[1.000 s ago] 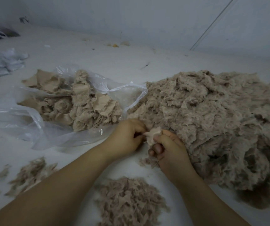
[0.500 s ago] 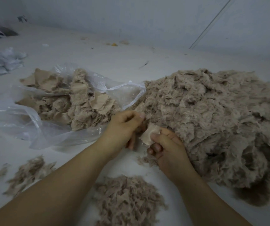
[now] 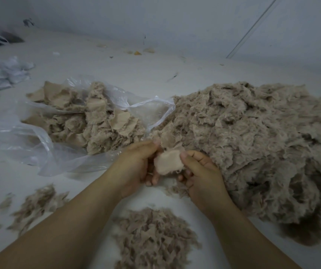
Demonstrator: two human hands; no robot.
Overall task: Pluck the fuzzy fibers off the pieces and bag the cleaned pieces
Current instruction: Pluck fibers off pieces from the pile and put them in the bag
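Beige piece (image 3: pixel 167 162) sits pinched between left hand (image 3: pixel 136 166) and right hand (image 3: pixel 202 173), both gripping its edges

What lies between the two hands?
In the head view, one pale piece lies between the left hand and the right hand; both hold it by its edges.

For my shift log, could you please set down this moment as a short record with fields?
held item: pale piece, between both hands
left hand: grips the piece's left edge
right hand: pinches its right edge, thumb on top
bag: clear plastic bag, left, open towards the hands, holding cleaned pieces
uncleaned stock: large fuzzy pile, right
plucked fibers: small heap near the person, smaller tufts at left
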